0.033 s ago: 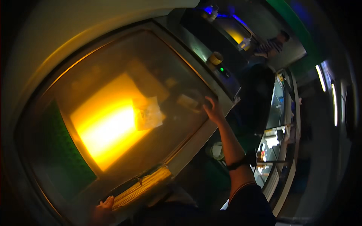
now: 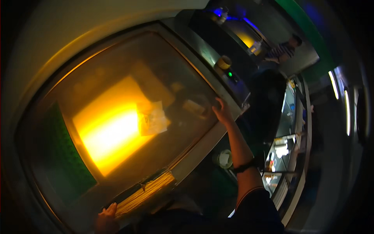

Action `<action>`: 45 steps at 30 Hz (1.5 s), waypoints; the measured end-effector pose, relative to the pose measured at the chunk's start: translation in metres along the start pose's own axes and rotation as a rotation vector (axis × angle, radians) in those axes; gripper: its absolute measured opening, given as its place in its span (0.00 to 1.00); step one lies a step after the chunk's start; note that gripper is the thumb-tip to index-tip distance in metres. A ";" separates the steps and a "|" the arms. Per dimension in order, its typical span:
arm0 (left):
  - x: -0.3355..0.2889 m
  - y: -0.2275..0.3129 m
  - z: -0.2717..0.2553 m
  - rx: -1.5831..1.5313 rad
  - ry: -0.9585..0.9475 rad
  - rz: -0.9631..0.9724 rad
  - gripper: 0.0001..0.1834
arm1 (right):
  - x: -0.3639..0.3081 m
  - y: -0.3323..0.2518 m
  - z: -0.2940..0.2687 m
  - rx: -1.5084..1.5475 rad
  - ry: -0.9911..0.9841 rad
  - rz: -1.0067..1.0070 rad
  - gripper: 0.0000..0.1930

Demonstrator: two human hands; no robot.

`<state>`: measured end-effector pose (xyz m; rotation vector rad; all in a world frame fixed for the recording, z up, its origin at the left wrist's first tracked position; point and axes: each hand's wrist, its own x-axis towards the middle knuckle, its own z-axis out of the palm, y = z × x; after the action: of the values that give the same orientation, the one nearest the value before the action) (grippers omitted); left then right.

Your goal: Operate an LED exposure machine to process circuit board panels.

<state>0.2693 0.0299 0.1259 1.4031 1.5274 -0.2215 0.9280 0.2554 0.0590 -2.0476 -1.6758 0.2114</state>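
Observation:
Before me is a large machine lid with a tinted window. A bright yellow glow shows through it, with a pale paper sheet beside the glow and a small light block further right. My right hand rests at the window's right edge, fingers apart, with nothing held. At the lower left, my left hand has its fingers together over the lid's front edge, by the left end of a long, yellow-streaked recess. Its palm is dark and partly hidden.
A green panel borders the glow on the left. At right stand a white round container, a yellowish roll near a green light, and lit glass shelving. A person in a striped shirt is in the far background.
The background beyond the machine has shifted slightly rightward in view. My right hand sits marginally further right; my left hand stays at the front edge.

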 end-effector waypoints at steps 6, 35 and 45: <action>0.036 0.059 0.054 0.330 0.201 0.231 0.37 | 0.141 0.264 -0.079 -0.564 0.172 0.329 0.42; -0.025 -0.097 0.012 0.403 0.313 -0.024 0.47 | -0.243 -0.199 0.103 0.296 -0.472 -0.795 0.26; 0.140 -0.139 -0.256 0.246 0.448 -0.063 0.29 | -0.297 -0.283 0.069 0.245 -0.198 -0.243 0.24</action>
<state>0.0439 0.2566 0.0778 1.6783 1.9645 -0.1424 0.5805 0.0279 0.0747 -1.6737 -1.8945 0.5236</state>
